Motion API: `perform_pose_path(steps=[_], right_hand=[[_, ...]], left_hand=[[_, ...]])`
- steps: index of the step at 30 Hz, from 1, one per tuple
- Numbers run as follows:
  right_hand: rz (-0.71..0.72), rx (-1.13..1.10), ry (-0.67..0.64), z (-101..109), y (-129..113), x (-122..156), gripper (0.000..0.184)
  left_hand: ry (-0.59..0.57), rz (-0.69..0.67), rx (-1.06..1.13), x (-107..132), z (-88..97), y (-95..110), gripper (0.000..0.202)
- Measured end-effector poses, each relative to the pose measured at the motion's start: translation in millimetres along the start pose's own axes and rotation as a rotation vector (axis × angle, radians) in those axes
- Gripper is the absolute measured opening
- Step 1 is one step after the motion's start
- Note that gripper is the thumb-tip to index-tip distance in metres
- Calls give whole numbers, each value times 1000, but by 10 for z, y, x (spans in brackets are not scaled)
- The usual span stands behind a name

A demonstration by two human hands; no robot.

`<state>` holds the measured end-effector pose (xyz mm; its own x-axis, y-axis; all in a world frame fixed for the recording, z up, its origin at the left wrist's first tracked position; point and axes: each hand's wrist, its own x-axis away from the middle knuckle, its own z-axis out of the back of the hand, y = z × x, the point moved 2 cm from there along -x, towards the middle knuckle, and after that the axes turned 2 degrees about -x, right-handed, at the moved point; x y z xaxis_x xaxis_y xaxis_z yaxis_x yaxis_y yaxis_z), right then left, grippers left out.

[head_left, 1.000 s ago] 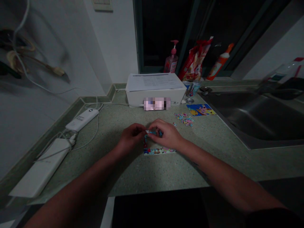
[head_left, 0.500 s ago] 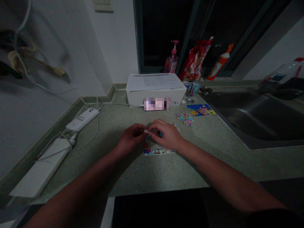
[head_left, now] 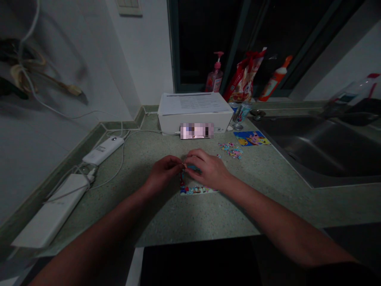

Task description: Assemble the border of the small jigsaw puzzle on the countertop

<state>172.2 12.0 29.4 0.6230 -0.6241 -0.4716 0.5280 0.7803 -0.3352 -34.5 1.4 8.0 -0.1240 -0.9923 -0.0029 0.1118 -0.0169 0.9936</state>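
Note:
Both my hands meet over the green speckled counter [head_left: 208, 214] in dim light. My left hand [head_left: 162, 171] is curled, its fingertips pinched on a small jigsaw piece [head_left: 182, 165]. My right hand [head_left: 208, 169] is curled too, fingers pressed on the same piece from the other side. Just under the hands lies a joined strip of colourful puzzle pieces [head_left: 198, 190]. A heap of loose puzzle pieces [head_left: 231, 149] lies to the right, beside a small reference picture card [head_left: 251, 138].
A white box [head_left: 195, 113] with paper on top stands behind the hands. Power banks [head_left: 102, 150] and cables lie along the left wall. A steel sink [head_left: 327, 149] is at the right. A pink pump bottle [head_left: 214, 77], a red bag [head_left: 244, 77] and an orange bottle [head_left: 275, 79] stand on the sill.
The hands have stayed together above the strip; the fingertips shifted slightly, and the piece between them is now lower and more covered by the right hand.

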Motion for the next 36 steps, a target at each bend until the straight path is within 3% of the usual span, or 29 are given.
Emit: perform_pose_path(steps=[5, 8, 12, 17, 24, 36], right_hand=[[67, 35, 66, 10, 12, 3, 16], [33, -17, 117, 106, 74, -5, 14], [-120, -157, 243, 298, 277, 124, 9], [-214, -177, 229, 357, 463, 580, 10], [-315, -98, 113, 271, 441, 1019, 9], [-300, 17, 54, 240, 444, 1070, 12]], left_hand=[[-39, -16, -55, -24, 17, -48, 15], [-28, -80, -147, -19, 25, -63, 12], [-26, -275, -480, 31, 20, -42, 13], [-167, -513, -847, 100, -50, -30, 21], [-197, -508, -923, 94, -74, -53, 23], [-213, -504, -939, 98, -81, -46, 23]])
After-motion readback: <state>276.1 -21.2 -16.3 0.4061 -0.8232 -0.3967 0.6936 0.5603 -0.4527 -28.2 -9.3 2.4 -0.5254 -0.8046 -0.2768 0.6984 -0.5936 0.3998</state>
